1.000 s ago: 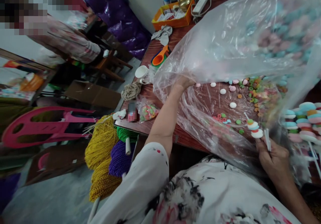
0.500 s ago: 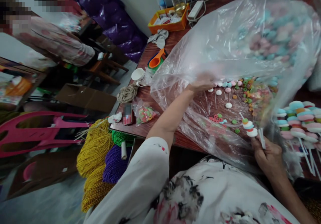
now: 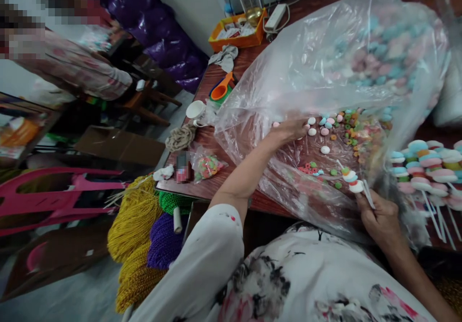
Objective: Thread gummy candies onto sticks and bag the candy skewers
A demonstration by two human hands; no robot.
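My right hand [image 3: 380, 216] is closed round several thin white sticks [image 3: 368, 194] and a candy skewer [image 3: 352, 180]. White, blue, green and orange sweets are threaded on the skewer, and its bare tip points up and left. My left hand [image 3: 293, 129] reaches in under the raised side of a large clear plastic bag [image 3: 252, 105]. Its fingers are drawn together among loose pastel sweets [image 3: 312, 132]; what lies between them is hidden. Small coloured rings [image 3: 351, 132] and a lone white sweet [image 3: 325, 149] lie on the plastic nearby.
Finished-looking candy skewers [image 3: 429, 168] are heaped at the right. Along the table's left side are a white cup [image 3: 195, 109], an orange scoop [image 3: 221, 90], a small bag of sweets [image 3: 208, 167] and a yellow tray [image 3: 236, 40]. A pink chair [image 3: 54, 192] and another person [image 3: 79, 67] are at left.
My left hand has come out from behind the hazy plastic and lower among the loose sweets, some of which have shifted. My right hand keeps its hold on the skewer and sticks.
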